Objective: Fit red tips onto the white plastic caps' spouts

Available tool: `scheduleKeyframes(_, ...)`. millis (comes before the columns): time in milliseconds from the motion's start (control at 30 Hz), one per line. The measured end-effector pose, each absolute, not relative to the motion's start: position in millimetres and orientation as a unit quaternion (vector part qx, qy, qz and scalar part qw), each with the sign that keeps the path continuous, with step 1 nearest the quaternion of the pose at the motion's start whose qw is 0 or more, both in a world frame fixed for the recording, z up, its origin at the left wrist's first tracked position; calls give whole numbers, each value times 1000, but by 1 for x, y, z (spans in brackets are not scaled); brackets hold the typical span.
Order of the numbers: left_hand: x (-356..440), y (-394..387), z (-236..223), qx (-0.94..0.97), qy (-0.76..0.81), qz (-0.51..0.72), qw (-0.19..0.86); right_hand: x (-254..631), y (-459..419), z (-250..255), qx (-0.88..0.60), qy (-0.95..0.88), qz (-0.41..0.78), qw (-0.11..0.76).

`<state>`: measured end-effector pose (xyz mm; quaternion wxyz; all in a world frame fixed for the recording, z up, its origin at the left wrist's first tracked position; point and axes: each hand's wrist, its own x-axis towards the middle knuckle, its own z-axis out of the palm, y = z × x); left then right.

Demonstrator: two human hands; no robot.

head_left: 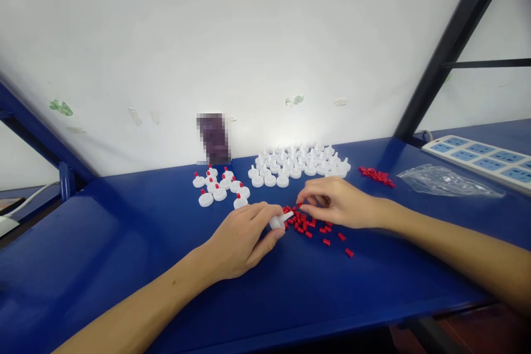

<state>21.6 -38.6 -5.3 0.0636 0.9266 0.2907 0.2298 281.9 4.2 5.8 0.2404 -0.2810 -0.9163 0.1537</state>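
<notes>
My left hand is closed around a white nozzle cap, its spout pointing right. My right hand hovers just right of it, fingertips pinched over a pile of small red tips scattered on the blue table; whether a tip sits in the pinch I cannot make out. Behind the left hand stands a cluster of white caps with red tips fitted. Farther back lies a larger group of plain white caps.
A second small heap of red tips lies at the back right, beside a clear plastic bag and a white power strip. A blurred dark object leans on the white wall. A black diagonal strut rises on the right.
</notes>
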Motion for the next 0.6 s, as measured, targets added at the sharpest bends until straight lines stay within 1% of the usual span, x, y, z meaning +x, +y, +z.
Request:
scheduleKeyframes(100,23,-40,-4,930,276,234,63,275,-10,8,-247,-908,198,276)
scheduleKeyframes(233,24,-42,-2,937,248,237,65,269,-24,9,-218,-917,206,263)
scheduleKeyframes(367,25,-43,-3,937,216,267,57,269,-27,7,-183,-933,155,267)
scheduleKeyframes(600,25,-43,-10,931,193,309,20,269,-26,2,-145,-925,87,339)
